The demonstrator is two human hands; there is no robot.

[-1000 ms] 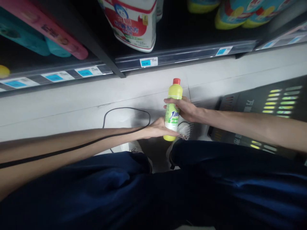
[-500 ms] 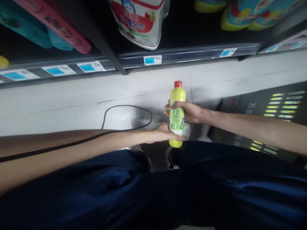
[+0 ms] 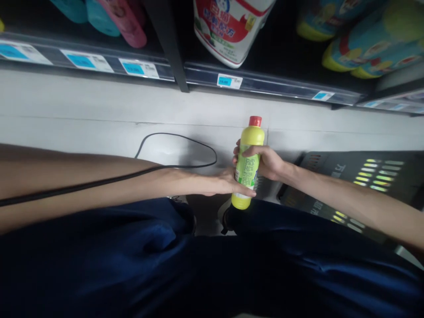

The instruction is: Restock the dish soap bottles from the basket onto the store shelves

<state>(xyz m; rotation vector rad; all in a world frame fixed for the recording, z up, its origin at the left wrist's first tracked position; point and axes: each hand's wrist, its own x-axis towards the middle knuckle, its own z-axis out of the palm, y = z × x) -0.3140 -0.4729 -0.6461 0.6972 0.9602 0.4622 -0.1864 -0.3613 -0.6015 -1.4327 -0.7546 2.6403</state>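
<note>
Working from a distance, I had the left hand [image 3: 228, 182] wrapped around the lower part of a yellow bottle [image 3: 247, 171] and the right hand [image 3: 269, 161] gripping higher, under its red cap [image 3: 255, 121]. The bottle was above the pale floor [image 3: 99, 104], in front of the dark shelf [image 3: 281, 92]; a slotted grey crate [image 3: 347, 165] sat nearby on the right.

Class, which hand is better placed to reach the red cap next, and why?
Probably the right hand: it grips the yellow bottle nearer its red cap, while the left hand holds lower down.
</note>
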